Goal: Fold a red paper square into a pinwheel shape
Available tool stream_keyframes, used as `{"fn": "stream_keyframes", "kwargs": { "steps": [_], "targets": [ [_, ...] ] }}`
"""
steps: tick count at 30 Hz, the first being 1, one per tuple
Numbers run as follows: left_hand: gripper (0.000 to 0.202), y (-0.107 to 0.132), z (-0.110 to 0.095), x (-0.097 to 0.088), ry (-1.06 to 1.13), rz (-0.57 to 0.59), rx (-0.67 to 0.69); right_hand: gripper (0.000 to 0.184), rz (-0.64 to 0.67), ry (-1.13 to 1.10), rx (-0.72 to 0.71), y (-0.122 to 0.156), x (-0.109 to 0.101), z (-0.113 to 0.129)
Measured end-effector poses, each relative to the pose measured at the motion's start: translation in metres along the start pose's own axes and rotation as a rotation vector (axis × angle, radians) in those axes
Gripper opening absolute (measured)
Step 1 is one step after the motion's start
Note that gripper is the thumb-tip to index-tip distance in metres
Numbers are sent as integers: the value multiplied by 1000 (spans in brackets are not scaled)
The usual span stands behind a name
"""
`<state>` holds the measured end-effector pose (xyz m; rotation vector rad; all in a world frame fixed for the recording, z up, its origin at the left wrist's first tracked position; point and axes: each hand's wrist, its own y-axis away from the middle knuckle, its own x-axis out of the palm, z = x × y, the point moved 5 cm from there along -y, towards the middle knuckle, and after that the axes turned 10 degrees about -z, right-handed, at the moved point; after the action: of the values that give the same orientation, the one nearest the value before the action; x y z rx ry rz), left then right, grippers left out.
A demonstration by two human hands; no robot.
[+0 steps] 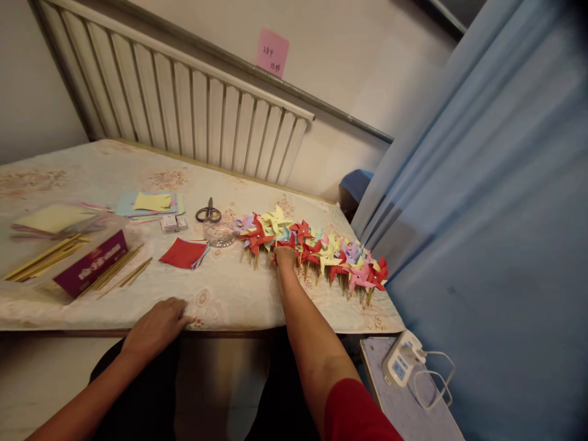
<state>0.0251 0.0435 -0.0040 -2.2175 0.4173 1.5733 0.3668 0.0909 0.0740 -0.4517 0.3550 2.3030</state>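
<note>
A row of several paper pinwheels (321, 248) in red, yellow, pink and purple lies on sticks along the right part of the table (220, 294). My right hand (285, 256) reaches out to the row, fingers closed around a red pinwheel near its left end. My left hand (158, 323) rests flat on the table's front edge, fingers stretched out, holding nothing. A stack of red paper squares (184, 253) lies between the two hands.
Scissors (209, 214), a small glass dish (219, 234), a small box (173, 223), coloured paper sheets (149, 204), wooden sticks (117, 269) and a maroon packet (90, 264) lie on the left. A radiator (184, 98) stands behind, a blue curtain (496, 214) at right, a power strip (402, 362) below.
</note>
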Motion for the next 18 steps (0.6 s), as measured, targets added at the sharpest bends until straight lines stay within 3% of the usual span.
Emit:
{"fn": "stream_keyframes", "kwargs": {
  "steps": [12, 18],
  "targets": [
    [32, -1, 0, 1, -11, 4, -10, 32, 4, -23, -3, -1, 11, -5],
    [35, 1, -2, -1, -13, -2, -1, 13, -21, -55, 18, -10, 16, -15]
  ]
}}
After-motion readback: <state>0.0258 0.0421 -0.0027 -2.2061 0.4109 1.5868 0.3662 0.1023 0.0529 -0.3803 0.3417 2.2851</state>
